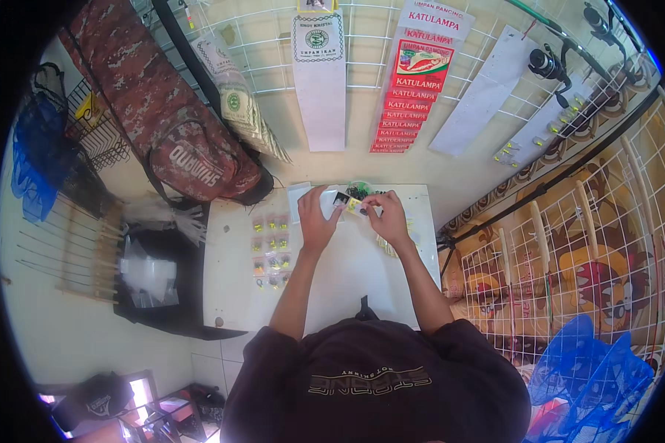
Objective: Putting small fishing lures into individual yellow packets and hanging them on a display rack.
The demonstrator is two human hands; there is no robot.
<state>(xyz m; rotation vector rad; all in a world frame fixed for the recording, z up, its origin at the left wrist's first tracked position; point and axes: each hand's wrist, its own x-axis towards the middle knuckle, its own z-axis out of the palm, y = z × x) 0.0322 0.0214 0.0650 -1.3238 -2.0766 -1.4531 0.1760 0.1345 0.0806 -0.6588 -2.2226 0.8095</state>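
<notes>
Over the far part of a white table (354,288), my left hand (318,219) and my right hand (387,216) hold a small clear packet (356,206) between them. The packet shows yellow and dark parts inside; a small black card (341,198) is at my left fingertips. Behind the hands stands a round container (360,189) with dark and green small items. White sheets or bags (301,202) lie beside my left hand. Rows of small clear packets with yellow-green pieces (271,243) lie to the left. More yellowish small items (385,246) are partly hidden under my right forearm.
A camouflage fishing rod bag (199,138) leans at the back left. Red bait packets (413,94) hang on a white wire grid behind the table. Fishing reels (546,63) are at the upper right. Clear plastic bags (149,274) lie on a black surface left of the table.
</notes>
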